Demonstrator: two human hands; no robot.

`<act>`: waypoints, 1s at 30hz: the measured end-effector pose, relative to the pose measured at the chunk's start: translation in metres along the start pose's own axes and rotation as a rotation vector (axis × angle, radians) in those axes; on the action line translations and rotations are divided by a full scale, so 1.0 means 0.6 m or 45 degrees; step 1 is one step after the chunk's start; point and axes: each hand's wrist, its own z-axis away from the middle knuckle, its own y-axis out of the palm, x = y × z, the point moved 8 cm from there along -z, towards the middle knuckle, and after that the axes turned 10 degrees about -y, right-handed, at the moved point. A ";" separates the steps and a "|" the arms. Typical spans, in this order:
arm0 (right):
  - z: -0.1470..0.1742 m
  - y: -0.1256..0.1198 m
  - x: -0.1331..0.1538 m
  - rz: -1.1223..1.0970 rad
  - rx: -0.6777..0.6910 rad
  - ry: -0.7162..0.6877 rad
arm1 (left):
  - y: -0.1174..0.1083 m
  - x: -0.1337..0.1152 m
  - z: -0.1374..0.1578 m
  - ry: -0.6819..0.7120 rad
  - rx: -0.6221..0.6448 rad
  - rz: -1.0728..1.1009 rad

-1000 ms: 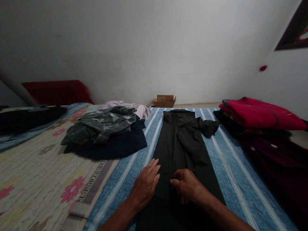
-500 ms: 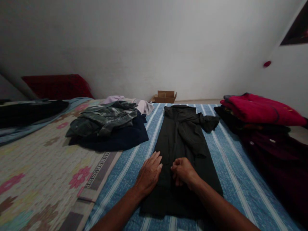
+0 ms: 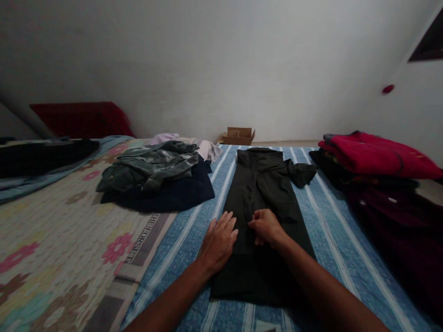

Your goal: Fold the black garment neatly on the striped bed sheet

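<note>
A dark olive long shirt (image 3: 238, 198) lies stretched lengthwise on the blue striped sheet, its collar end away from me. One sleeve (image 3: 302, 174) sticks out to the right near the far end, and loose folds run down the middle. My left hand (image 3: 218, 240) rests flat on the shirt's left edge with its fingers extended. Just right of it, my right hand (image 3: 266, 228) is closed in a pinch on a fold of the shirt's cloth near the middle. The palm side of this hand is hidden.
To the left, a grey-green patterned garment (image 3: 155, 166) lies on a navy one (image 3: 180, 196). A red folded garment (image 3: 377, 154) tops a stack at right, beside maroon cloth (image 3: 387, 230). A floral blanket (image 3: 76, 221) covers the left side. A cardboard box (image 3: 238, 136) stands by the wall.
Both hands have moved slightly away from me along the shirt, the right one still pinching. The shirt's near end has shifted a little forward and lies flatter.
</note>
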 end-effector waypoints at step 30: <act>-0.100 -0.049 0.011 0.070 -0.041 0.017 | 0.034 -0.049 0.009 0.112 0.145 -0.117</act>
